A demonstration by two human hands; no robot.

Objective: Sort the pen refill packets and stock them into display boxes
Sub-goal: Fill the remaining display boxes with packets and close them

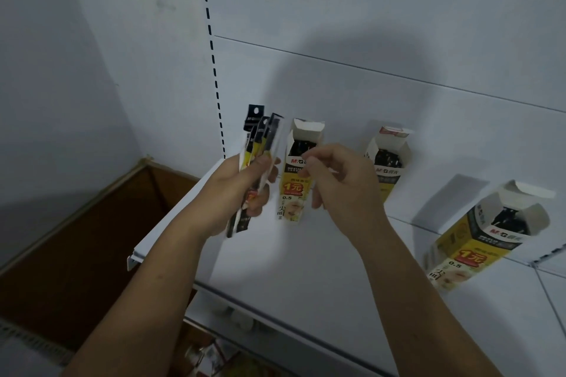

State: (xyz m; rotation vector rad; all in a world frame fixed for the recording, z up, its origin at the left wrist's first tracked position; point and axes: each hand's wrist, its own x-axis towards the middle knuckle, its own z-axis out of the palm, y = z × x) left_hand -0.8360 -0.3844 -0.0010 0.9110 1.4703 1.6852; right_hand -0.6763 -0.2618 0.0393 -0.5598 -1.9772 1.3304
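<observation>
My left hand (242, 193) grips a fanned bunch of black and yellow pen refill packets (260, 135), their tops pointing up. Just right of them stands an open white and yellow display box (295, 193) with dark refills inside, on the white shelf (275, 257). My right hand (333, 174) hovers in front of that box with curled fingers, thumb and forefinger close together at the box's upper front; whether it pinches anything is unclear. Two more open display boxes stand further right: a middle box (387, 159) and a nearer box (477, 239).
The white back panel (367, 24) with a slotted upright (214, 70) rises behind the shelf. A brown cardboard carton (76, 239) sits open at the lower left. Below the shelf's front edge, some goods show dimly on a lower level (214, 355).
</observation>
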